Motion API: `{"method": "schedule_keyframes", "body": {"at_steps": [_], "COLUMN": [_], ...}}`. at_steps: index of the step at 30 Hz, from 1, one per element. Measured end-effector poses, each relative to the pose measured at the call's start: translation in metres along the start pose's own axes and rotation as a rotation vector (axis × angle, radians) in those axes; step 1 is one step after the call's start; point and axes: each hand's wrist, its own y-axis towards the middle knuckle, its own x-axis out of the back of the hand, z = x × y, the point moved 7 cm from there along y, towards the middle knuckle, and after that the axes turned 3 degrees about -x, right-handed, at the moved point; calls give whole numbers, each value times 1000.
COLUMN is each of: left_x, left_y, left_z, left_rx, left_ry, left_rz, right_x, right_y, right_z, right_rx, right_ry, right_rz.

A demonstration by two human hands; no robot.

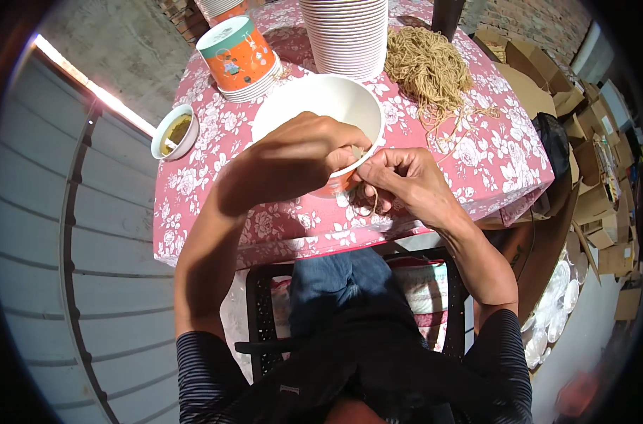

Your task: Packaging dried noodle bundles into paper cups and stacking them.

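Note:
A large white paper bucket [321,97] with an orange printed outside stands near the table's front edge, its mouth facing up toward me. My left hand [321,145] reaches across the opening, its fingers curled at the right side of the rim. Something small and pale shows at its fingertips; I cannot make out what it is. Just outside the same stretch of rim, my right hand [409,180] is closed in a pinch, close to the left fingertips. A thin length of twine [376,203] hangs below the right fingers, and its upper end is hidden by them.
Behind the bucket rises a tall stack of white buckets [346,39]. Orange and green printed buckets [238,56] are stacked at back left. A heap of tan twine [427,67] lies at back right. A bowl of greenish liquid [176,134] sits at the left edge. Cardboard boxes [597,184] crowd the right.

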Motion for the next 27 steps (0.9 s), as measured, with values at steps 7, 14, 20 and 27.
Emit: {"method": "schedule_keyframes", "body": {"at_steps": [7,14,20,27], "left_x": [-7,-4,2,1], "left_y": [-2,-6,7,7], "left_z": [4,13,0,-2], "left_rx": [-63,-70,140,172], "left_ry": [-22,-180,-87,-159], "left_rz": [-40,-111,-58,-107], "right_x": [3,2,3,5], "right_y": [1,1,1,-1], "right_z": [-3,-1,-2,-3], "right_rx": [9,-2,12,12], "right_ry": [14,5,22,5], "right_rz": [-7,-22,-19,-31]}}
